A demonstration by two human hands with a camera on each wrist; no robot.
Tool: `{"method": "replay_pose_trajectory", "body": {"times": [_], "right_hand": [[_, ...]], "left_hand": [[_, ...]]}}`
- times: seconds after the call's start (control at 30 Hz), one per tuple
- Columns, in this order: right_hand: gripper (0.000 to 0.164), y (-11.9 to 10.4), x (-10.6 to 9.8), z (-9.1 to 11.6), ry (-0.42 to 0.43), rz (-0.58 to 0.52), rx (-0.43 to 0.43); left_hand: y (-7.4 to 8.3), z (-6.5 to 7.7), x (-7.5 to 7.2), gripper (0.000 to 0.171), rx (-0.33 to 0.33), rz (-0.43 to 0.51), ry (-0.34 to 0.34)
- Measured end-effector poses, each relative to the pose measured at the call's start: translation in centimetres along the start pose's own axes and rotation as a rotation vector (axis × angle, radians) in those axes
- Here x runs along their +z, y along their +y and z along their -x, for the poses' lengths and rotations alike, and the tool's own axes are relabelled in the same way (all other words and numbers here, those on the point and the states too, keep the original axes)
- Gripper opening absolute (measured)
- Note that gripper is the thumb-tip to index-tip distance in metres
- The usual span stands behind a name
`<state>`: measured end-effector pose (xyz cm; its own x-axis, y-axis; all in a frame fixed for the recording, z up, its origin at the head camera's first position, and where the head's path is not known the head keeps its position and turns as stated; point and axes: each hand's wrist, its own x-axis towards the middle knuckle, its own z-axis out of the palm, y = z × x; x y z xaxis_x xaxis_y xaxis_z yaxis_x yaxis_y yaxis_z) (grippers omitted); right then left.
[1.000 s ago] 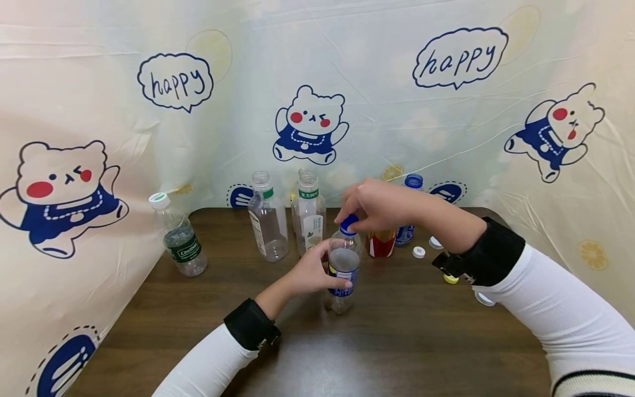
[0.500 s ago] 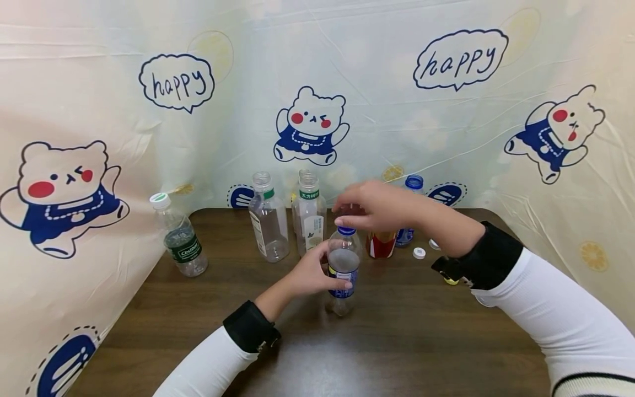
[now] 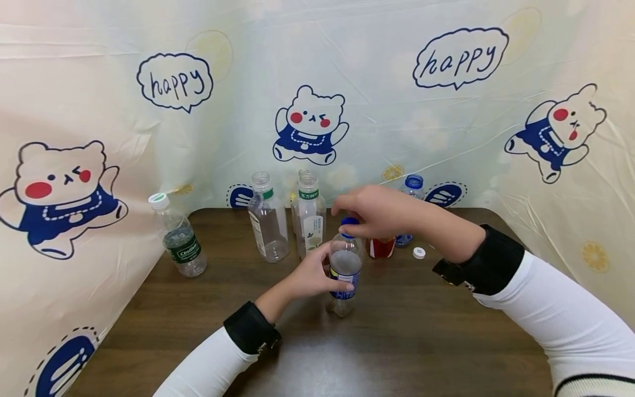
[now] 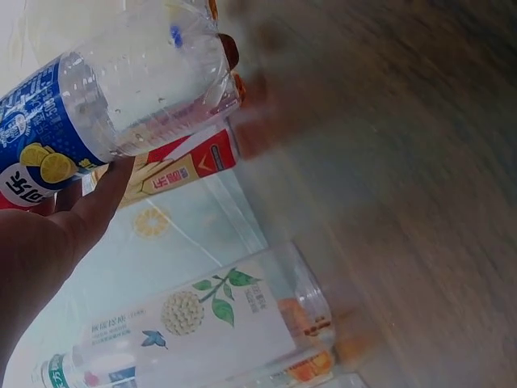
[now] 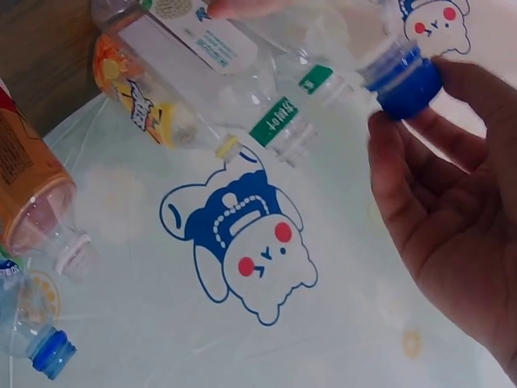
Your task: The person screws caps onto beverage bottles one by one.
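My left hand (image 3: 313,274) grips a clear plastic bottle (image 3: 344,260) around its blue label, thumb across the front. The bottle stands upright over the wooden table. In the left wrist view its label (image 4: 48,133) shows yellow lemon slices, and the lower part is transparent. A blue screw cap (image 3: 349,221) sits at the bottle's neck. My right hand (image 3: 382,214) reaches over from the right and pinches this cap between thumb and fingers. The right wrist view shows the same blue cap (image 5: 412,87) with fingertips at its sides.
Uncapped clear bottles (image 3: 272,227) stand behind the left hand. A green-labelled bottle (image 3: 182,242) with a white cap is at the left. Behind the right hand are a red-labelled bottle (image 3: 381,248) and a blue-necked bottle (image 3: 414,183). A loose white cap (image 3: 419,252) lies nearby.
Half a second ago the right hand's fingers were spread off the cap's top; now they are back around it. The left hand keeps its grip, the bottle barely shifting.
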<state>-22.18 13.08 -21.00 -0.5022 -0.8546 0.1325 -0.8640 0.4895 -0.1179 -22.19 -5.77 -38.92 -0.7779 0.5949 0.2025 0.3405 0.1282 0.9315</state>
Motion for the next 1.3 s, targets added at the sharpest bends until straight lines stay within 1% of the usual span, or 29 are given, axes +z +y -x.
{"method": "replay_pose_trajectory", "body": {"times": [0.1, 0.17, 0.2, 0.27, 0.37, 0.43, 0.5, 0.57, 0.7, 0.8, 0.9, 0.97, 1.17, 1.23, 1.3], "right_hand": [[0.021, -0.1, 0.2, -0.1, -0.01, 0.036, 0.056], [0.02, 0.0, 0.2, -0.1, -0.017, 0.026, 0.076], [0.019, 0.0, 0.1, -0.1, -0.017, 0.013, 0.072], [0.017, 0.2, -0.2, 0.1, -0.018, -0.039, 0.036], [0.017, 0.3, -0.8, 0.5, -0.016, -0.118, -0.058], [0.021, 0.4, -1.0, 0.6, -0.024, -0.141, -0.098], [0.021, 0.3, -1.1, 0.7, -0.027, -0.131, -0.107], [0.019, 0.1, -1.0, 0.6, -0.023, -0.101, -0.087], [0.019, -0.3, -0.5, 0.4, -0.019, -0.023, -0.005], [0.019, -0.5, -0.2, 0.2, -0.025, 0.023, 0.049], [0.016, -0.6, 0.0, 0.2, -0.033, 0.035, 0.063], [0.016, -0.5, -0.1, 0.3, -0.03, 0.03, 0.044], [0.023, 0.0, -0.5, 0.8, -0.021, -0.039, -0.07], [0.023, 0.0, -0.6, 0.9, -0.019, -0.057, -0.091], [0.021, 0.1, -0.5, 0.9, -0.012, -0.059, -0.092]], "left_hand": [[0.1, -0.1, 0.1, 0.069, 0.001, 0.01, -0.009], [0.1, -0.1, 0.1, 0.069, 0.005, 0.015, -0.01], [0.1, 0.0, 0.1, 0.069, 0.007, 0.015, -0.008], [0.1, 0.0, 0.0, 0.069, 0.009, 0.012, -0.003], [0.1, 0.1, -0.1, 0.07, 0.005, 0.005, 0.005], [0.1, 0.1, -0.1, 0.07, -0.001, 0.001, 0.007], [0.1, 0.1, -0.1, 0.07, -0.001, -0.001, 0.008], [0.2, 0.1, -0.1, 0.07, 0.004, -0.005, 0.01], [0.2, 0.1, 0.1, 0.068, 0.026, 0.0, 0.0], [0.2, 0.1, 0.2, 0.067, 0.029, -0.002, -0.008], [0.1, 0.2, 0.2, 0.068, 0.031, -0.011, -0.01], [0.1, 0.2, 0.2, 0.069, 0.031, -0.006, -0.008], [0.0, 0.3, 0.0, 0.069, 0.022, 0.013, 0.003], [-0.1, 0.3, 0.0, 0.069, 0.023, 0.015, -0.001], [0.0, 0.3, 0.0, 0.069, 0.029, 0.012, -0.005]]}}
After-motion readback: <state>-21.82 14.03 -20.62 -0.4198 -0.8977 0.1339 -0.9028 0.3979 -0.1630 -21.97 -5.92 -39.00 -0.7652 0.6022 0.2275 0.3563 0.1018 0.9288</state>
